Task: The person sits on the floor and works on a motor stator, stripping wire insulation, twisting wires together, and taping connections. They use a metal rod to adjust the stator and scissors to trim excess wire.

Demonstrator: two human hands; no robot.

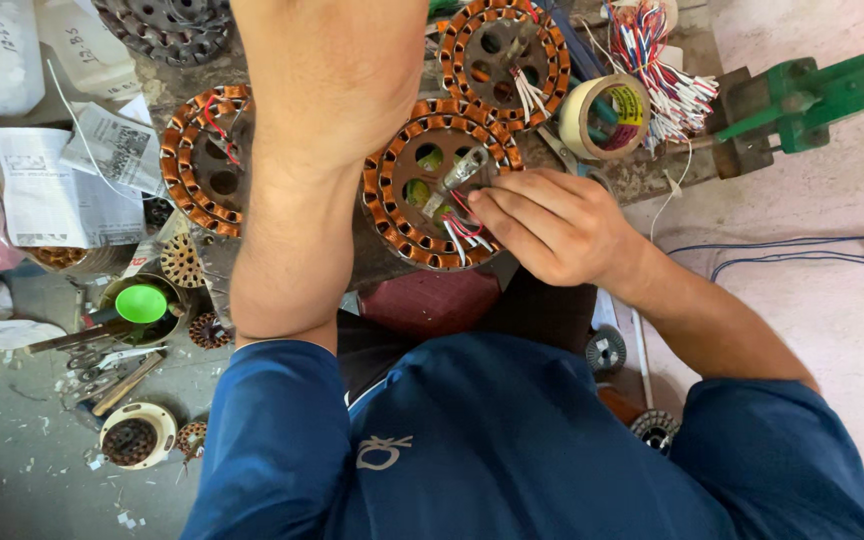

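Right hand [552, 225] on stator's [437, 190] wire leads [462, 232]

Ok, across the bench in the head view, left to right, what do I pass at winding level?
Paper sheets → left copper-wound stator → stator being worked on → right hand → tape roll → green vise.

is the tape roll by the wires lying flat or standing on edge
Tilted on edge: the tape roll shows its open core sideways and leans by the bundle of wires.
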